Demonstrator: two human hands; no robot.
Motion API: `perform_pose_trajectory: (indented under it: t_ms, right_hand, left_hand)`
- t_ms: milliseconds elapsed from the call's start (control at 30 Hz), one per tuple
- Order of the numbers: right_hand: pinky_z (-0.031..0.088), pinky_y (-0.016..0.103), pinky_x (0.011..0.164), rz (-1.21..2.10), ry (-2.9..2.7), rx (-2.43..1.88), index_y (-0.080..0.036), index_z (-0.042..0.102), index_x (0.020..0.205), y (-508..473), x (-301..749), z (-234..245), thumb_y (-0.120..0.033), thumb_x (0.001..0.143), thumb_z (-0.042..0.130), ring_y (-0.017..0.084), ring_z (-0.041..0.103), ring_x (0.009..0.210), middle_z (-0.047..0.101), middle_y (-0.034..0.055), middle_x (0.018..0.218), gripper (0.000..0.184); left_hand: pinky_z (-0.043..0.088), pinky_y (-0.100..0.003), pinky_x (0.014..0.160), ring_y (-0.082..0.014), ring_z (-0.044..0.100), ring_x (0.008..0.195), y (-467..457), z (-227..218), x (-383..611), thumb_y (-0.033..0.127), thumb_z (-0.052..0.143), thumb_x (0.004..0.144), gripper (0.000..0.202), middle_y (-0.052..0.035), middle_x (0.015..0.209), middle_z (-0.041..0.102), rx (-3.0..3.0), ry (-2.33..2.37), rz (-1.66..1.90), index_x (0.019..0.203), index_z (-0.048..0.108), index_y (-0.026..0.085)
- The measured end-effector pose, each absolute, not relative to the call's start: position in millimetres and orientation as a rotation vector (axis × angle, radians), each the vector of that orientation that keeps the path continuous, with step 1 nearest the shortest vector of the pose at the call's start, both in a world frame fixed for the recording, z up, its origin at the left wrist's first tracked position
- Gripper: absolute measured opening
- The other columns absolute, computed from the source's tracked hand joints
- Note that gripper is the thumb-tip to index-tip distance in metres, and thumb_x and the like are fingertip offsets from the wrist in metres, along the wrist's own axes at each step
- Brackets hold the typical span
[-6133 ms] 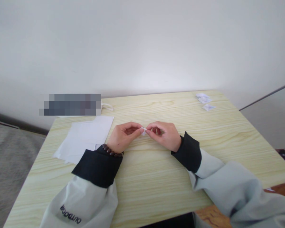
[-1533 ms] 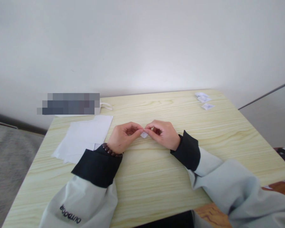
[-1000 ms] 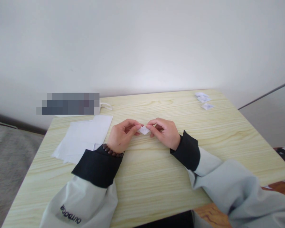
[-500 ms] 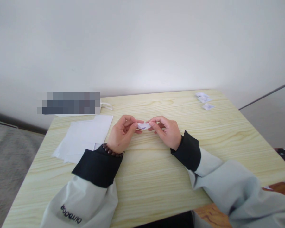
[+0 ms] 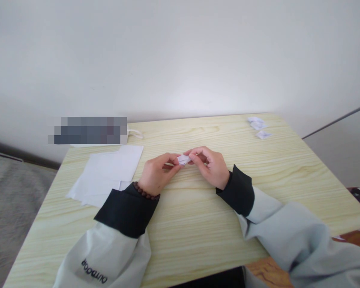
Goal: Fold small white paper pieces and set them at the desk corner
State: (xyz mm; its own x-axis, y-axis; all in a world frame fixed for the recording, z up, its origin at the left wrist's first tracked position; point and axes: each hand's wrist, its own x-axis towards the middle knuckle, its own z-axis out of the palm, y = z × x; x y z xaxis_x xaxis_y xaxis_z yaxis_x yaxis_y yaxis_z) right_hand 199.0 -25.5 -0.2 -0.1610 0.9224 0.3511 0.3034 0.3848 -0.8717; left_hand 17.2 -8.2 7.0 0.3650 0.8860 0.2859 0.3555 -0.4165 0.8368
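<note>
A small folded piece of white paper is held just above the middle of the light wooden table. My left hand, with a dark bead bracelet at the wrist, pinches its left end with curled fingers. My right hand pinches its right end between thumb and forefinger. Both hands meet fingertip to fingertip over the paper, so most of it is hidden.
A stack of white paper sheets lies on the table to the left. Three small folded paper pieces sit at the far right corner. A white cord loop lies at the back edge. A white wall stands behind the table.
The folded paper has been turned and worked between my fingertips, and both hands shifted slightly away from me. My left wrist moved a little to the right.
</note>
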Motion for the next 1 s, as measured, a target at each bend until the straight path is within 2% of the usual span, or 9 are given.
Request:
perform_pose_trajectory:
  t_ms: [100, 200, 400, 600, 800, 1000]
  right_hand:
    - [0.057, 0.025, 0.071, 0.882, -1.652, -1.045, -0.018, 0.053, 0.094, -25.8, 198.9, -1.1, -0.032, 0.091, 0.047, 0.013, 0.069, 0.079, 0.068, 0.0077, 0.102, 0.015]
    - [0.057, 0.026, 0.073, 0.91, -1.634, -1.021, -0.019, 0.051, 0.093, -26.3, 198.8, -1.3, -0.033, 0.091, 0.047, 0.014, 0.069, 0.082, 0.066, 0.0086, 0.106, 0.016]
    - [0.056, 0.028, 0.077, 0.923, -1.639, -1.0, -0.019, 0.051, 0.092, -26.5, 198.9, -0.5, -0.035, 0.09, 0.048, 0.013, 0.068, 0.084, 0.066, 0.009, 0.108, 0.017]
    - [0.055, 0.028, 0.077, 0.966, -1.62, -0.967, -0.019, 0.051, 0.092, -26.2, 198.4, 0.3, -0.032, 0.091, 0.048, 0.013, 0.067, 0.085, 0.068, 0.0094, 0.105, 0.014]
    - [0.053, 0.03, 0.08, 0.913, -1.602, -0.965, -0.019, 0.051, 0.09, -27.5, 199.8, 3.2, -0.035, 0.091, 0.048, 0.013, 0.066, 0.085, 0.069, 0.0079, 0.101, 0.016]
    - [0.053, 0.03, 0.078, 0.981, -1.569, -0.94, -0.019, 0.05, 0.091, -27.2, 201.1, 1.4, -0.035, 0.091, 0.048, 0.012, 0.066, 0.081, 0.068, 0.0084, 0.103, 0.015]
  left_hand:
    - [0.059, -0.024, 0.066, -0.0147, 0.067, 0.073, -9.0, 7.2, 16.6, 0.034, 0.063, 0.077, 0.019, -0.0047, 0.086, 0.071, 1.966, 1.142, 1.043, 0.074, 0.06, 0.016]
    - [0.059, -0.024, 0.067, -0.0152, 0.067, 0.077, -9.7, 8.2, 16.3, 0.033, 0.063, 0.077, 0.018, -0.0047, 0.088, 0.07, 1.959, 1.156, 1.076, 0.074, 0.06, 0.016]
    - [0.059, -0.024, 0.068, -0.0152, 0.065, 0.08, -8.5, 8.9, 15.0, 0.03, 0.059, 0.081, 0.017, -0.0059, 0.088, 0.069, 2.078, 1.064, 1.044, 0.088, 0.065, 0.017]
    - [0.058, -0.024, 0.069, -0.0168, 0.065, 0.088, -9.5, 7.0, 14.1, 0.03, 0.061, 0.08, 0.015, -0.0076, 0.097, 0.069, 2.06, 1.034, 1.074, 0.082, 0.067, 0.017]
    - [0.059, -0.026, 0.067, -0.0169, 0.066, 0.078, -10.1, 9.4, 18.5, 0.037, 0.067, 0.075, 0.023, -0.0072, 0.087, 0.07, 1.812, 1.14, 1.107, 0.078, 0.067, 0.014]
    - [0.058, -0.026, 0.066, -0.0162, 0.067, 0.07, -8.7, 11.8, 18.1, 0.038, 0.07, 0.072, 0.025, -0.0055, 0.081, 0.071, 1.748, 1.141, 1.095, 0.079, 0.068, 0.015]
